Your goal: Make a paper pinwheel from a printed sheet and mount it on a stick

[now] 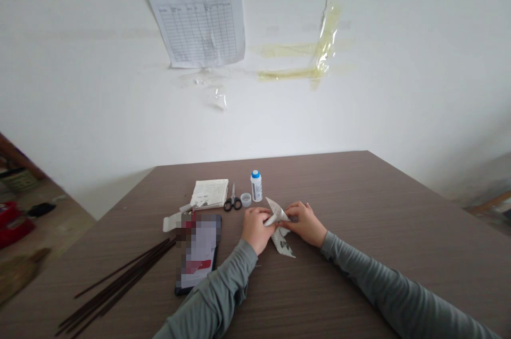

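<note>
Both hands meet over a folded piece of printed paper (282, 243) at the middle of the table. My left hand (256, 228) pinches its left side, where the paper forms a small rolled or folded ridge. From the right, my right hand (306, 223) grips the other side with thumb and fingers. One pointed flap stands up between the hands and another hangs toward me, with dark printed marks. Just beyond the hands stands a white glue bottle (256, 189) with a blue top. Beside it are a small clear cap (246, 200) and black-handled scissors (232, 202).
A stack of printed paper (209, 193) lies at the back left. Nearer me are a phone (199, 259), partly blurred, and several thin dark sticks (120, 286). The brown table (379, 211) meets a white wall (120, 115) bearing a taped sheet (203, 27).
</note>
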A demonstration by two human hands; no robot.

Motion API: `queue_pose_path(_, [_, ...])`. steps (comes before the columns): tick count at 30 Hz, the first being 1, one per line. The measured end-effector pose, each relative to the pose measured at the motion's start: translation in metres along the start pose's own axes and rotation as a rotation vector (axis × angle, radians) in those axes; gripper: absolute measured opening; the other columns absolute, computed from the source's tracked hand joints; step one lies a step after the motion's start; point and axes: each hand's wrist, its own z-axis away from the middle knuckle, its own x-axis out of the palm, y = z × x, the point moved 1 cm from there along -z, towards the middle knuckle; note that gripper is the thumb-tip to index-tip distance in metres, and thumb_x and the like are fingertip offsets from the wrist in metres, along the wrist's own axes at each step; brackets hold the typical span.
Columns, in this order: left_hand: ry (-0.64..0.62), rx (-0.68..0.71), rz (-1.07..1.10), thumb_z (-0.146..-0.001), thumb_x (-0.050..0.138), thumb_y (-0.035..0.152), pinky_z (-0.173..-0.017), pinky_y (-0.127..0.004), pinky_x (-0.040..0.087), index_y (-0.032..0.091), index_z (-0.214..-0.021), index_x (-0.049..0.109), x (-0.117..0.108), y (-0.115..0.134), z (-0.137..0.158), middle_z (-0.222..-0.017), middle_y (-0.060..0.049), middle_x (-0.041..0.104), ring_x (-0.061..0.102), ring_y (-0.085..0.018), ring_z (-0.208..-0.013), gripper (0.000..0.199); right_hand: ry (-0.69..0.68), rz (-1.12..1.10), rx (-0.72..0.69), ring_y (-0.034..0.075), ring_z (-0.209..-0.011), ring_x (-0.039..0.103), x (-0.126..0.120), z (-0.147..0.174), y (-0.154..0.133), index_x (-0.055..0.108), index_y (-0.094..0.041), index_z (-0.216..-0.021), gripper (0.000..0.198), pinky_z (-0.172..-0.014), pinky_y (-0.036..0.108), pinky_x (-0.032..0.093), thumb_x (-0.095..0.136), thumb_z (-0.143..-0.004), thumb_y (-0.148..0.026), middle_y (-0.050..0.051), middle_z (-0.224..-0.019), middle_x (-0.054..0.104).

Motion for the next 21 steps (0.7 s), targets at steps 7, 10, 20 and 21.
queue_pose_path(7, [0.01, 0.014, 0.004, -0.088, 0.101, 0.007, -0.122, -0.055, 0.069, 0.026, -0.083, 0.098, 0.0, 0.001, 0.001, -0.116, -0.011, 0.1, 0.088, -0.04, -0.128, 0.02, -0.006, -0.011, 0.048, 0.045, -0.131, 0.089, 0.0, 0.0, -0.001, 0.103, -0.036, -0.097, 0.01, -0.139, 0.08, 0.057, 0.108, -0.094, -0.029, 0.012, -0.116, 0.097])
queue_pose_path(10, [0.001, 0.003, -0.007, -0.088, 0.1, 0.007, -0.123, -0.056, 0.068, 0.026, -0.083, 0.097, 0.0, 0.003, 0.0, -0.117, -0.011, 0.1, 0.089, -0.041, -0.129, 0.02, -0.009, -0.021, 0.03, 0.042, -0.128, 0.088, -0.002, 0.0, -0.006, 0.101, -0.035, -0.094, 0.008, -0.138, 0.072, 0.059, 0.107, -0.094, -0.031, 0.011, -0.113, 0.096])
queue_pose_path(20, [-0.046, -0.028, -0.055, -0.09, 0.099, 0.009, -0.129, -0.057, 0.069, 0.029, -0.087, 0.101, -0.005, 0.009, 0.0, -0.124, -0.009, 0.102, 0.09, -0.041, -0.137, 0.02, -0.133, 0.031, 0.243, 0.047, -0.156, 0.08, -0.015, -0.001, -0.036, 0.104, -0.032, -0.105, 0.006, -0.157, 0.08, 0.032, 0.102, -0.1, -0.032, 0.014, -0.138, 0.097])
queue_pose_path(21, [-0.048, -0.03, -0.059, -0.09, 0.098, 0.009, -0.129, -0.057, 0.069, 0.029, -0.088, 0.101, -0.006, 0.01, 0.0, -0.124, -0.009, 0.102, 0.09, -0.041, -0.138, 0.02, -0.131, 0.032, 0.243, 0.047, -0.156, 0.08, -0.014, -0.001, -0.035, 0.104, -0.032, -0.104, 0.005, -0.157, 0.079, 0.032, 0.102, -0.099, -0.032, 0.014, -0.137, 0.097])
